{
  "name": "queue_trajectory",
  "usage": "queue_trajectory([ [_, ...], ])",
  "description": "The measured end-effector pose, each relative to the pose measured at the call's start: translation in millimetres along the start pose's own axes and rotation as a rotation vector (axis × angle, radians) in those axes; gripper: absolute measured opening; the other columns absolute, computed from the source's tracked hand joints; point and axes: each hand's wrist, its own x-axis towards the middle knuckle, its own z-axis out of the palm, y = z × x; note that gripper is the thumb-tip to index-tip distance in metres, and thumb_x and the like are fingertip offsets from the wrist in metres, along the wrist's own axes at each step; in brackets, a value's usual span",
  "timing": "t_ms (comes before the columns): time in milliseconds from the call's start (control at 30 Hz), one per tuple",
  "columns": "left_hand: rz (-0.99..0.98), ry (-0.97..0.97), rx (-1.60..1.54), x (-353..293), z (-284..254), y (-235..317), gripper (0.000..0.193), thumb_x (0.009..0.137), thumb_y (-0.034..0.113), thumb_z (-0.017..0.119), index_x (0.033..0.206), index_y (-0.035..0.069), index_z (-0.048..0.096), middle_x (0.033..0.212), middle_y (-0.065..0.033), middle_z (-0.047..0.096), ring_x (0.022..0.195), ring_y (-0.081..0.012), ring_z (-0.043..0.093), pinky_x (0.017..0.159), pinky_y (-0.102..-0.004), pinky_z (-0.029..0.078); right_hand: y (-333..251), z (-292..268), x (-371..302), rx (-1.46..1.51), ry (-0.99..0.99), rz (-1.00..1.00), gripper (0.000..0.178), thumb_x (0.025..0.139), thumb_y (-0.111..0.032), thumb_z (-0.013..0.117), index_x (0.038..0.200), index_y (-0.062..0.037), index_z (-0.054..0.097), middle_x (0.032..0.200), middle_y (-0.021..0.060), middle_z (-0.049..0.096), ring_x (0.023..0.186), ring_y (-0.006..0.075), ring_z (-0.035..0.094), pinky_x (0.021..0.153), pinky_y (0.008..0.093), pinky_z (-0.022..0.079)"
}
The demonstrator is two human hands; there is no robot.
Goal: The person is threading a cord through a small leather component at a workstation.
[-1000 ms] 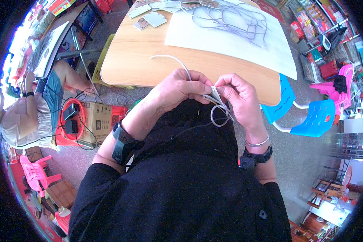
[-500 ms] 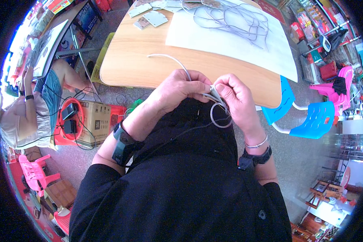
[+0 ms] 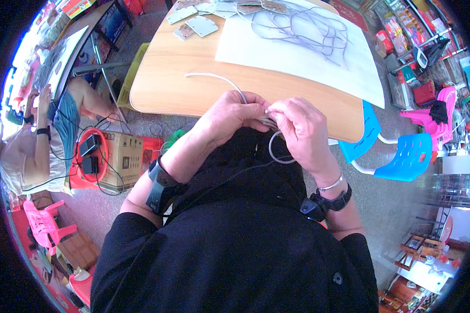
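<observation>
Between my two hands, just past the near edge of the table [image 3: 167, 88], runs a thin grey cord [image 3: 214, 76]. My left hand [image 3: 234, 116] is closed on it, and one free end of the cord curves out over the tabletop. My right hand [image 3: 300, 125] pinches at the cord close to the left fingertips, where a tiny pale bit shows. A loop of the cord hangs below the right fingers. Exactly how it lies inside the fingers is hidden. Both wrists wear dark straps, and a bracelet sits on the right one.
On a white sheet [image 3: 297, 57] lies a tangle of grey cord [image 3: 303, 26]. Flat pale plates [image 3: 201, 26] are piled at the far left. A blue chair [image 3: 404, 156] stands at right. A red stool [image 3: 81, 180], a cardboard box [image 3: 122, 161] and a seated co-worker [image 3: 31, 151] are at left.
My right hand has turned over and moved closer to the left fingertips, covering the pale piece that showed before. The cord loop has shifted slightly left. My left hand stays nearly still.
</observation>
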Motion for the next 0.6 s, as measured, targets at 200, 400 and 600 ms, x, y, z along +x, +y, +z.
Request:
queue_trajectory([
  [200, 0.006, 0.070, 0.247, 4, -5, -5, 0.016, 0.083, 0.009, 0.060, 0.091, -0.004, 0.061, 0.084, -0.0097, 0.065, 0.076, -0.0152, 0.064, 0.069, -0.0251, 0.052, -33, -67, 15, 1.064, 0.233, 0.103, 0.016, 0.096, -0.018, 0.046, 0.094, -0.0026, 0.051, 0.088, 0.0057, 0.056, 0.069, 0.0113, 0.056, 0.062, 0.0257, 0.048],
  [400, -0.024, 0.074, 0.056, 14, -1, 3, 0.020, 0.086, 0.012, 0.058, 0.094, -0.006, 0.060, 0.090, -0.0115, 0.064, 0.076, -0.0160, 0.064, 0.071, -0.0252, 0.053, -23, -62, 19, 0.647, 0.448, 0.182, 0.031, 0.089, -0.012, 0.055, 0.116, 0.0004, 0.046, 0.103, 0.0082, 0.056, 0.087, 0.0158, 0.057, 0.079, 0.0276, 0.048],
  [600, 0.017, 0.022, -0.129, 13, -5, 2, 0.029, 0.089, 0.019, 0.058, 0.101, -0.007, 0.057, 0.093, -0.0141, 0.063, 0.079, -0.0161, 0.063, 0.070, -0.0261, 0.053, -1, -17, -14, -0.078, 0.001, 0.192, 0.025, 0.078, -0.007, 0.066, 0.101, -0.0006, 0.056, 0.095, 0.0137, 0.060, 0.089, 0.0186, 0.058, 0.079, 0.0304, 0.046],
])
